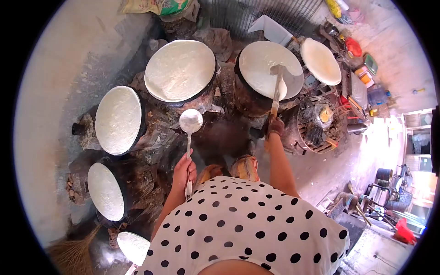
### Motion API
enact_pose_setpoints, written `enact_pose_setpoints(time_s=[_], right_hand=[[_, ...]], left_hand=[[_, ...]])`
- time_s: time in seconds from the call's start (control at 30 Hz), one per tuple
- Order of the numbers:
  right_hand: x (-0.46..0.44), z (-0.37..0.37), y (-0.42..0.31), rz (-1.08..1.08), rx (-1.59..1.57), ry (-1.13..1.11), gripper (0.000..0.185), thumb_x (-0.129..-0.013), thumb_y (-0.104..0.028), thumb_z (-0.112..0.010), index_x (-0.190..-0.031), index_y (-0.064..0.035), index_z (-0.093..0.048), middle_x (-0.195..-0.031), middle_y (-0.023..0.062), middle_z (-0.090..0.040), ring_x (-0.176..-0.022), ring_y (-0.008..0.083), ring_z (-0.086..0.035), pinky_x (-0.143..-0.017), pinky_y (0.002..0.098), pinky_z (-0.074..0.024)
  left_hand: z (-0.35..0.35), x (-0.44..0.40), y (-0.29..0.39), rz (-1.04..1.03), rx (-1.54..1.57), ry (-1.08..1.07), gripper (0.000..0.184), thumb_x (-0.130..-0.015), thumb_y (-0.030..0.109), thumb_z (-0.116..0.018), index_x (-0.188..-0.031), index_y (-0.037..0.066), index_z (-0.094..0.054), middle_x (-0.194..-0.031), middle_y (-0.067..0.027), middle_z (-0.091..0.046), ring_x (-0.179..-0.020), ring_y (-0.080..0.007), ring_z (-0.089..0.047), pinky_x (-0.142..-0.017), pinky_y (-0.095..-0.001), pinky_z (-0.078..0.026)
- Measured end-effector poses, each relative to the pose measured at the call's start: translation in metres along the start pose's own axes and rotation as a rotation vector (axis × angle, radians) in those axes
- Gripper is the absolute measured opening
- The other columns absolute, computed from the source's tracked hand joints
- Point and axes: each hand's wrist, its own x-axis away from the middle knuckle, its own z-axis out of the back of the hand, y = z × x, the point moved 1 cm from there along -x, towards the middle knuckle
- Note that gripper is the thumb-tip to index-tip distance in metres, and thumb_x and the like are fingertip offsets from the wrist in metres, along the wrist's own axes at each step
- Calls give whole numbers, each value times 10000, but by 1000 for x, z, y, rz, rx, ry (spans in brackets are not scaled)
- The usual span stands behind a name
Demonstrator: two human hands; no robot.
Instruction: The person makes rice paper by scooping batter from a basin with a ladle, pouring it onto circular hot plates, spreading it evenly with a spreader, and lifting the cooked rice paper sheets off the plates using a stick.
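My left hand [184, 170] is closed around the long handle of a ladle [189, 140]. The ladle's bowl is up near the front of a large round griddle and is coated white inside. My right hand [276, 125], in a dark glove, grips the wooden handle of a long flat spatula [277, 89]. Its blade lies over the right-hand round griddle [256, 59], on whose surface a thin white layer is spread. A white lump, perhaps batter, shows beside the blade. To its left stands another griddle [181, 71] fully covered in white.
More white-covered griddles [118, 120] stand on stoves along the left. A round pale sheet [321, 62] lies at the upper right, above a small grated stove [316, 126]. A straw broom [75, 250] leans lower left. Chairs and a red container [404, 231] are at right.
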Motion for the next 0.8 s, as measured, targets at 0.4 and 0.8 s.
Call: enact_pose_setpoints(time_s=[0.4,0.8], right_hand=[[-108,24,120,60,-49,-230,313,-868,-366,-588,-1030,-106,-653,-894,151,-673,-836,270,-644,-733,388,-493],[-163,35,147,365,-6,-425,227,-877,-308,-588,-926,-105,-678,-804,70,-659,-737,198,-630,-628,331,-488]], left_hand=[[-60,-33,3,1,-101,-64,382,-996,179,-390,-1373,116,-385,-626,18,-372,-386,-78,-341,-361,-249,-316],[-155,-54,-19,39,-95,-66,364,-999,191,-379,-1355,122,-408,-625,20,-362,-379,-80,-330,-359,-252,-306]])
